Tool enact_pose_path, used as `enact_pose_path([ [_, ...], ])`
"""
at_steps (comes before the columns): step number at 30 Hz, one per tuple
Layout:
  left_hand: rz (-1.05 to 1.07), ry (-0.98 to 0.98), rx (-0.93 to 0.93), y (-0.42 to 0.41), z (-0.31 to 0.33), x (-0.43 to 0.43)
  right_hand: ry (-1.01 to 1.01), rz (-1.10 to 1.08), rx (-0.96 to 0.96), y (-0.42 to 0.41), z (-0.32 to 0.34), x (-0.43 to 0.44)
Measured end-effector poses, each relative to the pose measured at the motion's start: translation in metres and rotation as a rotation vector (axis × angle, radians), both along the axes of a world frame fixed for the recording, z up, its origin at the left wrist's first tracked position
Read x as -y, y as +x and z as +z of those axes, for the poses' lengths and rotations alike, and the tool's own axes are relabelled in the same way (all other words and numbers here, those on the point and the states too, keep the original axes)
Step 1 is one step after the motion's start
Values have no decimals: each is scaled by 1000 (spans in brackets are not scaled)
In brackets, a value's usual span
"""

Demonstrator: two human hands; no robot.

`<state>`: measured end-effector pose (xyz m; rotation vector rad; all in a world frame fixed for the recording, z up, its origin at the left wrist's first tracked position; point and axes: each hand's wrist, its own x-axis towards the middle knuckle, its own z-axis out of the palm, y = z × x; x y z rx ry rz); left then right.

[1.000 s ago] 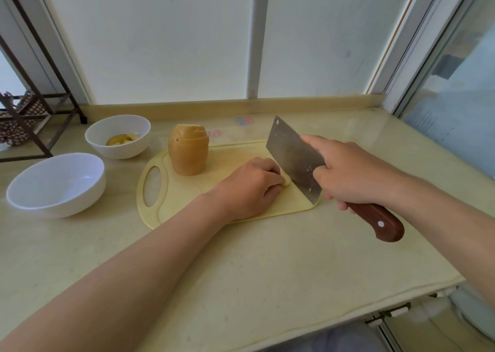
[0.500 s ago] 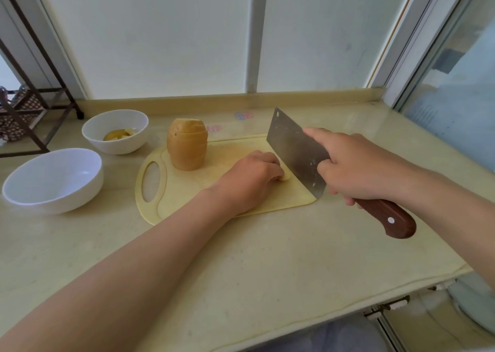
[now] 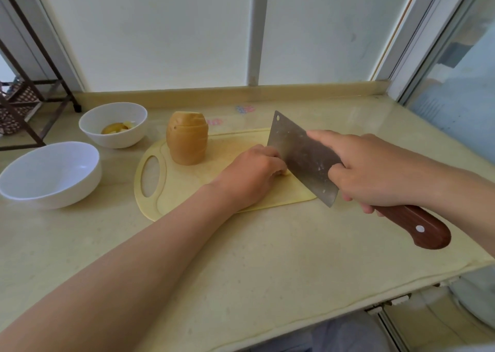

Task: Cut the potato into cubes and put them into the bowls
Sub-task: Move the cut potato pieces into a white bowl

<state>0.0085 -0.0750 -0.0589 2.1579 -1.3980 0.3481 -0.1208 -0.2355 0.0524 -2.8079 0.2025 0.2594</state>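
Hardly anything is changing from half a second back. The cleaver [image 3: 302,156] is sitting a touch closer to the person, with the handle end poking further out over the counter [image 3: 241,258]. The left hand [image 3: 251,175] is staying parked in the same spot, and the potato and both bowls aren't budging.

From the head camera, the right hand [image 3: 375,169] is gripping the cleaver with its index finger stretched along the flat of the blade and the rest wrapped round the wooden handle. The blade is standing tilted, with its flat side right up against the left hand's knuckles. The left hand is lying on the cutting board [image 3: 187,188], fingers curled over a potato piece [image 3: 287,174]. Only a pale sliver of it is peeking out by the fingertips, just beside the blade.

The big potato [image 3: 187,141] is standing upright on the board beyond and to the left of the left hand, apart from both hands, with slice lines showing near its top. Further left of that hand, the far bowl [image 3: 112,134] is holding a few yellowish bits, and the near bowl [image 3: 51,175] is sitting beside it.
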Motion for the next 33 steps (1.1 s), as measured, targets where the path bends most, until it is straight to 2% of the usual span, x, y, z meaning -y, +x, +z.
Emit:
enact_pose_path([
  [4, -10, -5, 12, -2, 2, 0, -6, -7, 13, 16, -9, -9],
  [9, -27, -48, 8, -4, 4, -3, 101, -58, 92, 46, -22, -13],
  [17, 4, -78, -81, 1, -1, -5, 122, -85, 191, 22, -14, -3],
  [33, 19, -118, -61, 4, -5, -4, 45, -41, 50, 4, -6, -15],
])
